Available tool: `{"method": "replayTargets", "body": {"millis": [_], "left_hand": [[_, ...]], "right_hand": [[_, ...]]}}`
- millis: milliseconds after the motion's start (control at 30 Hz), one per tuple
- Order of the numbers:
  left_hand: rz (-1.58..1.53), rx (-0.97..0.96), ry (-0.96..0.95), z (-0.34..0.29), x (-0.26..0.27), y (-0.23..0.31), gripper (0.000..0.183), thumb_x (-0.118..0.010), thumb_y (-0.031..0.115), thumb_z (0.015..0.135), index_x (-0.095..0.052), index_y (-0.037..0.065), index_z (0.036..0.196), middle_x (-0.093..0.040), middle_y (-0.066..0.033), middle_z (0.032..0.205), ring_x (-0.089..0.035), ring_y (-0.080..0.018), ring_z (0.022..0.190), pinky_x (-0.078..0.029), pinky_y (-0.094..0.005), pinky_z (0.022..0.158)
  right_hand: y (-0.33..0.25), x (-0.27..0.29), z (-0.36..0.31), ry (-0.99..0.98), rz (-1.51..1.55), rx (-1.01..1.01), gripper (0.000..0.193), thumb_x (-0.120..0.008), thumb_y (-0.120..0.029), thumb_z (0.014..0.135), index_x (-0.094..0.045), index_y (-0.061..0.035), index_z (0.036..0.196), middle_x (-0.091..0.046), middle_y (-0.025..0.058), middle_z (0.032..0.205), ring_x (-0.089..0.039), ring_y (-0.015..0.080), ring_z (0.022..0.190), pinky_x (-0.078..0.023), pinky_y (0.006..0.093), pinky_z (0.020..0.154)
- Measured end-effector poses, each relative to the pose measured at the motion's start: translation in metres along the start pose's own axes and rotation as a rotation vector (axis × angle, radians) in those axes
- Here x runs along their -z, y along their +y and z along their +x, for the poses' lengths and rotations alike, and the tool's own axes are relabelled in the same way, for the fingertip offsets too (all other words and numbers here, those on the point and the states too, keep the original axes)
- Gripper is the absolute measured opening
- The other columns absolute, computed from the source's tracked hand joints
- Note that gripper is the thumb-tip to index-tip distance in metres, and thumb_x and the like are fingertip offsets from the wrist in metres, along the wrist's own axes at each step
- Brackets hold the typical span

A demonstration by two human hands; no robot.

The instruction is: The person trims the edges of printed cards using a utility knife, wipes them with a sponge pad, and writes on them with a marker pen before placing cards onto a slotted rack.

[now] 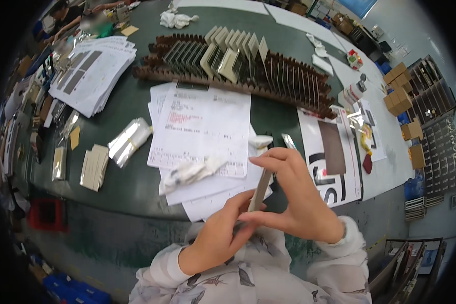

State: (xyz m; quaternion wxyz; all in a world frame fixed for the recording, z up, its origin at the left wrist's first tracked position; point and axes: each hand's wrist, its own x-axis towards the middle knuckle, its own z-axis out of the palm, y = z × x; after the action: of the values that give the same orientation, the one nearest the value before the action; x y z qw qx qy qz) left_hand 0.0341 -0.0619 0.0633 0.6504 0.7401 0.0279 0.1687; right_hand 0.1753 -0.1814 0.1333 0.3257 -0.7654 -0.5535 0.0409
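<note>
Between my two hands is a thin, flat grey-beige plate (260,191), seen nearly edge-on and held upright above my lap. My left hand (219,232) grips its lower end, with the fingers closed about it. My right hand (299,200) spans it, thumb at the bottom edge and fingertips at the top. Just beyond lie printed paper sheets (202,121) with a crumpled white cloth (195,173) on them. A brown slotted rack (187,78) farther back carries several upright thin plates, some cream-coloured, others dark-edged.
To the left are a stack of beige cards (93,168), a clear-wrapped packet (130,142) and a paper pile (93,76). A white bottle (353,92) and a printed sheet with a brown panel (334,147) lie right. Another person (63,17) is at the far left.
</note>
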Motion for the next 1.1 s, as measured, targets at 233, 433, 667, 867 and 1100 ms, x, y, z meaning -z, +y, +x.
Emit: {"method": "replayTargets", "body": {"millis": [233,433,667,867,1100], "left_hand": [[-0.592,0.341,0.05,-0.02,0.005,0.008,0.024,-0.04,0.009,0.103,-0.039,-0.005,0.123,-0.066,-0.0199,0.096,-0.067,-0.0208,0.08,-0.055,-0.0303,0.07],[-0.574,0.438,0.055,-0.025,0.013,0.004,0.037,-0.039,0.013,0.104,-0.034,-0.001,0.138,-0.065,-0.0142,0.086,-0.057,-0.0112,0.063,-0.044,-0.0218,0.057],[-0.449,0.545,-0.085,-0.013,0.031,0.015,0.038,-0.045,0.012,0.102,-0.043,-0.001,0.139,-0.061,-0.0056,0.075,-0.047,-0.0052,0.059,-0.036,-0.0202,0.053],[-0.331,0.56,-0.323,-0.007,0.035,0.009,0.036,-0.046,0.009,0.1,-0.046,0.0,0.135,-0.06,-0.0039,0.074,-0.044,-0.005,0.059,-0.035,-0.0207,0.054],[-0.266,0.599,-0.318,-0.01,0.036,0.005,0.029,-0.045,0.011,0.101,-0.047,0.002,0.128,-0.06,-0.0053,0.075,-0.046,-0.0059,0.059,-0.036,-0.0211,0.054]], "right_hand": [[0.006,-0.037,-0.048,0.159,0.641,-0.323,0.06,-0.071,-0.008,0.086,-0.043,-0.0025,0.139,-0.059,0.0084,0.096,-0.054,0.0137,0.082,-0.044,0.027,0.072],[0.011,-0.035,-0.064,0.046,1.127,-0.562,0.041,-0.057,-0.006,0.097,-0.043,0.0009,0.135,-0.064,0.0041,0.083,-0.058,0.0062,0.074,-0.046,0.0215,0.062],[0.035,-0.033,-0.064,-0.116,1.185,-0.607,0.021,-0.056,-0.016,0.099,-0.056,0.0006,0.086,-0.056,-0.0007,0.073,-0.053,0.0056,0.069,-0.043,0.0216,0.059],[0.04,-0.032,-0.036,-0.405,1.025,-0.495,0.032,-0.059,-0.019,0.097,-0.052,-0.0016,0.07,-0.042,-0.0042,0.063,-0.036,0.0037,0.061,-0.028,0.0251,0.052],[0.031,-0.036,-0.017,-0.387,0.865,-0.61,0.033,-0.055,-0.019,0.099,-0.056,-0.0015,0.07,-0.046,-0.0045,0.061,-0.038,0.0027,0.059,-0.031,0.023,0.052]]}}
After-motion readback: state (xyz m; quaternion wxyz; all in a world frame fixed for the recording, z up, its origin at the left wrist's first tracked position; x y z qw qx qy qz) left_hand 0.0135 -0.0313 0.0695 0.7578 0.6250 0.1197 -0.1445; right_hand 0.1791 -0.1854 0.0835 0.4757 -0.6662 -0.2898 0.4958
